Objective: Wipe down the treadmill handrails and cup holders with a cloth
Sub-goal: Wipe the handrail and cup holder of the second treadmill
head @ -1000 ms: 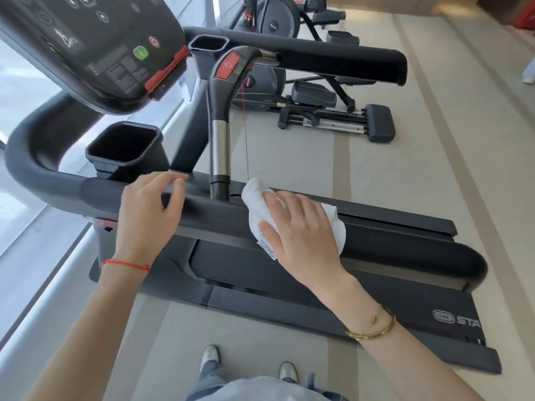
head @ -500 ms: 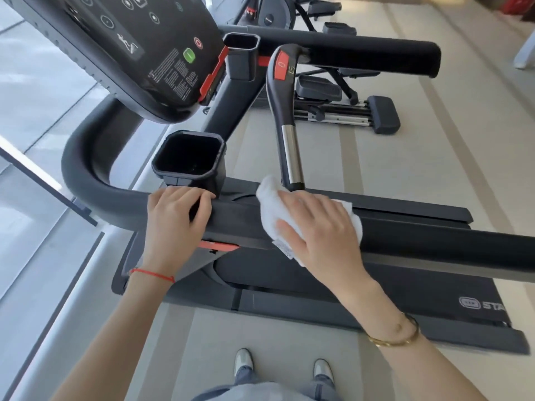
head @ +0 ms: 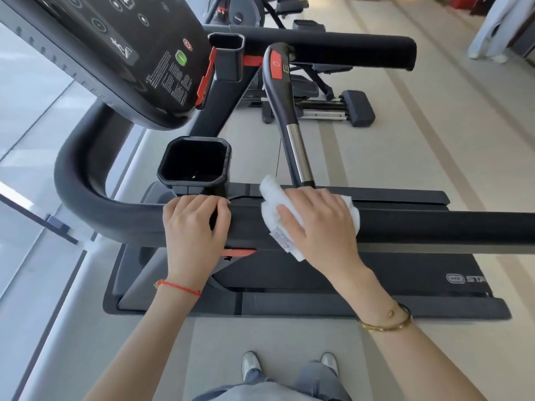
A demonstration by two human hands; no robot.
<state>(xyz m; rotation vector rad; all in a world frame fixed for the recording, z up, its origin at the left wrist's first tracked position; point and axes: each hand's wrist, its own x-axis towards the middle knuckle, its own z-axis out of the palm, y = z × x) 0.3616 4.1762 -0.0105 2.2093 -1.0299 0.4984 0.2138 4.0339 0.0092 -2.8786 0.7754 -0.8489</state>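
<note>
Here, right hand (head: 318, 224) pressing cloth (head: 270, 195) on handrail (head: 434, 227), left hand (head: 195, 227) alongside

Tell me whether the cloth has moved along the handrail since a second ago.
No. The cloth stays on the near handrail at the foot of the silver-banded grip, under the right hand; only the camera shifted.

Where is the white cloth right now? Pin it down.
In the head view the white cloth lies on the near handrail, under the right hand, at the foot of the silver grip bar and right of the near cup holder.
</note>
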